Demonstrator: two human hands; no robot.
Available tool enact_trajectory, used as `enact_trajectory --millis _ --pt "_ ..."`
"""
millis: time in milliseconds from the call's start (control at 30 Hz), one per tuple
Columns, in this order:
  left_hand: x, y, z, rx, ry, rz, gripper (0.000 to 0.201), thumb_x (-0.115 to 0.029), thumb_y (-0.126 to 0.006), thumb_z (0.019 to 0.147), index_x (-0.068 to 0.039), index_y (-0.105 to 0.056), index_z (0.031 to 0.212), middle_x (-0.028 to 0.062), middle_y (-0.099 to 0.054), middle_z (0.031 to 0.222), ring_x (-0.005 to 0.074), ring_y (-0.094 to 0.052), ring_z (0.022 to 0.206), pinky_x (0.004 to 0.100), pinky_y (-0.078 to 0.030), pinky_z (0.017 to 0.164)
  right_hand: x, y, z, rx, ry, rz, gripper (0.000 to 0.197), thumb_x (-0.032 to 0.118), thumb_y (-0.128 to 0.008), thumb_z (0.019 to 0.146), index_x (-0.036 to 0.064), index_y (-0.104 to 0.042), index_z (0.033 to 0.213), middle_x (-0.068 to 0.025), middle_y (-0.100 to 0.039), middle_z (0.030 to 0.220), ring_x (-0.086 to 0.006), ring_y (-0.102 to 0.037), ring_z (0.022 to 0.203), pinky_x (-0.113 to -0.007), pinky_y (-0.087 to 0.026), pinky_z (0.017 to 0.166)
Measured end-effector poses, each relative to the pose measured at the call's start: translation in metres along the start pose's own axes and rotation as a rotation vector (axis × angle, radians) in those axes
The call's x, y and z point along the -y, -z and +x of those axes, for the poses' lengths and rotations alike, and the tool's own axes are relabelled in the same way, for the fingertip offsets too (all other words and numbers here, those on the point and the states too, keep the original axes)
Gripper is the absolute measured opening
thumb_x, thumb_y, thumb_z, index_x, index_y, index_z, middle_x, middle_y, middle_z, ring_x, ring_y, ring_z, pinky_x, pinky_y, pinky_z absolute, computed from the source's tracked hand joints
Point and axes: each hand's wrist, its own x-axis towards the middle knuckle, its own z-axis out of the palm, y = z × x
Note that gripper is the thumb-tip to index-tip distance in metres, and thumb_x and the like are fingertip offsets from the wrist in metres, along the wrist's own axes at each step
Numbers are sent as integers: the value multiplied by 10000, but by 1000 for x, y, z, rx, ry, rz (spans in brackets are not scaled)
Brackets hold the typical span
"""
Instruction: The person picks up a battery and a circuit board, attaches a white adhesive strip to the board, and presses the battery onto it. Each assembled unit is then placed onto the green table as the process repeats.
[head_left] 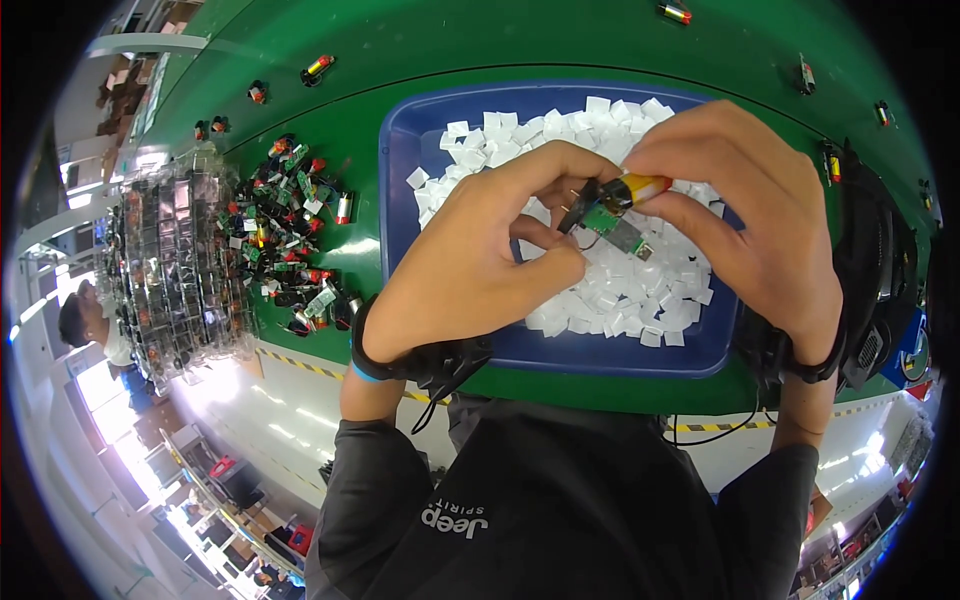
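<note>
Over a blue tray (400, 190) of small white square pads (590, 300), I hold up a small electronic assembly (605, 214). It has a yellow and red cylinder like a battery cell, a green circuit board with a metal connector, and a black end piece. My right hand (745, 195) pinches the cylinder between thumb and fingers. At the black end, the fingers of my left hand (490, 255) are curled in around the piece, its fingertips partly hidden. Whether a white pad is between the fingers, I cannot tell.
A heap of similar assemblies (290, 235) lies left of the tray on the green table (480, 40). Beyond it are stacked clear plastic trays (175, 265). Single assemblies (318, 70) lie toward the back. At the right sits a black bag-like object (875, 260). Another person (90, 315) is far left.
</note>
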Motion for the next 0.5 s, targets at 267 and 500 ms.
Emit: enact_trajectory --millis 267,500 --pt "0 2 -1 7 6 21 431 48 -605 799 -25 -590 1224 62 -647 944 145 -616 871 297 -563 769 -2 0 -1 -41 -119 18 353 -50 -769 738 10 -709 1081 -95 -645 921 -219 -645 813 -299 -512 705" --pt "4 2 2 -17 -24 -32 425 -18 -725 818 -21 -590 1221 51 -648 949 140 -636 820 281 -556 746 3 3 -2 65 -300 90 317 -72 -736 777 12 -710 1082 -96 -640 973 -190 -636 857 -303 -506 749"
